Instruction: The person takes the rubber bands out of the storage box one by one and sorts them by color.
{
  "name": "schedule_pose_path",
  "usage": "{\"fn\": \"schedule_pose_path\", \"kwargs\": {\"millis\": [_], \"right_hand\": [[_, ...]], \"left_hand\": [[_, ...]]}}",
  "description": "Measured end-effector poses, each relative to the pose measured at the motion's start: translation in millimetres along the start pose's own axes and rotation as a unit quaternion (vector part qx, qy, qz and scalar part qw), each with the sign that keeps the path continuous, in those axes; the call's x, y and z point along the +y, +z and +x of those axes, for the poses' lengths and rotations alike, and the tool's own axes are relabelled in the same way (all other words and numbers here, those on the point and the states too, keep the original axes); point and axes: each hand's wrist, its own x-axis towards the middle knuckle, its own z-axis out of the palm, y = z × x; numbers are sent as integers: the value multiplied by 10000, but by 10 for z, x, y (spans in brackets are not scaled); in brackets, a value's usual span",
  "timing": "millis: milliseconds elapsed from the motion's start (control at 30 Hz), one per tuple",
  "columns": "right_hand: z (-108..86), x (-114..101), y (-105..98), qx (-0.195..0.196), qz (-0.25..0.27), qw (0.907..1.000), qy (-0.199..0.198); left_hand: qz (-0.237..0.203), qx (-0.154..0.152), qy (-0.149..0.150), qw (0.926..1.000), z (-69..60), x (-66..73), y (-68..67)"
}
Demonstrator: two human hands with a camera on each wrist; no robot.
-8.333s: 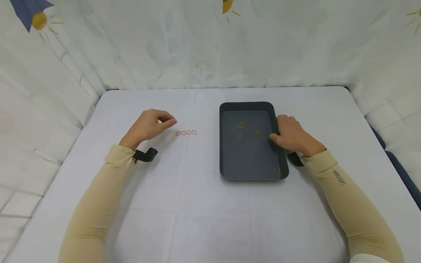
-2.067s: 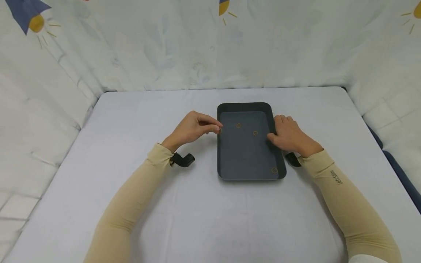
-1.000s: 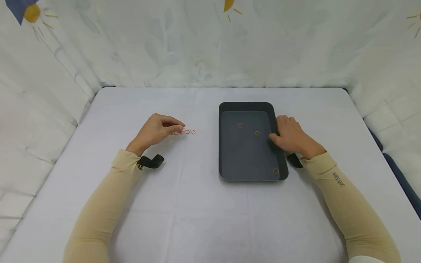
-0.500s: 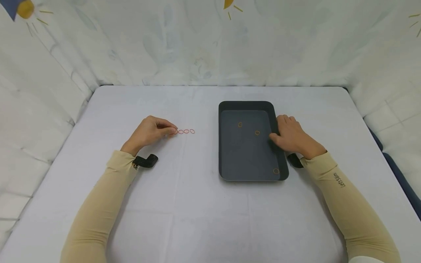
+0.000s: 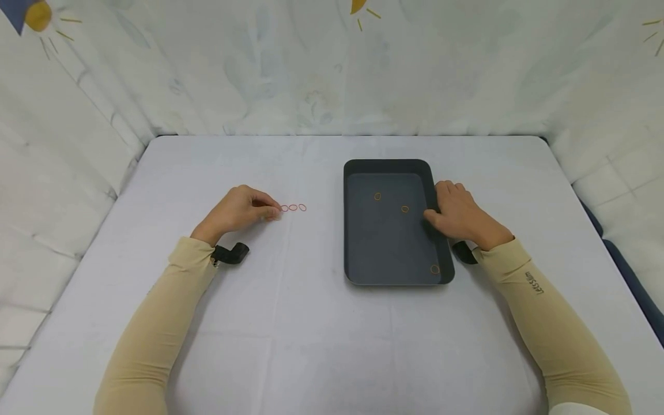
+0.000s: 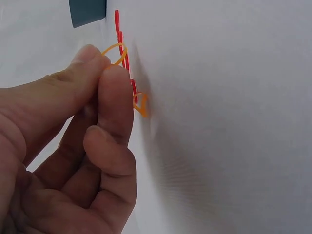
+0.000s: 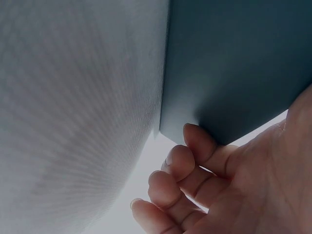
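My left hand (image 5: 237, 212) pinches a small yellow rubber band (image 6: 126, 50) between thumb and index finger, just above the white table. Below it in the left wrist view, another orange rubber band (image 6: 145, 106) is on the cloth by a row of red rubber bands (image 5: 293, 210). The hand covers the row's left end in the head view. My right hand (image 5: 460, 213) grips the right wall of a dark grey tray (image 5: 389, 242), thumb over the rim, fingers outside. Three yellow rubber bands lie apart in the tray: one band (image 5: 377, 199) at the back, another (image 5: 405, 211) mid-right, a third (image 5: 434, 272) near the front corner.
A white cloth (image 5: 321, 340) covers the table. Pale curtains (image 5: 290, 69) stand behind it and at both sides. A black wrist camera (image 5: 231, 253) juts out below the left hand.
From the tray's left edge, my left hand has gone back left to the red row, carrying a yellow band. Tray bands went from several to three. The right hand keeps its grip.
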Motion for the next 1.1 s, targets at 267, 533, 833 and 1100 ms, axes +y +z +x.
{"fn": "schedule_pose_path", "kwargs": {"millis": [267,533,833,1100], "right_hand": [[5,8,1,2,-17,10000,10],[9,10,9,18,-16,10000,-3],[2,0,3,10,-26,10000,21],[6,3,11,38,-39,10000,-5]], "left_hand": [[118,-246,-61,9996,8,19,-16],[165,-250,-234,9993,-18,34,-32],[118,-15,-294,9995,-40,48,-81],[103,76,197,9997,3,127,-95]]}}
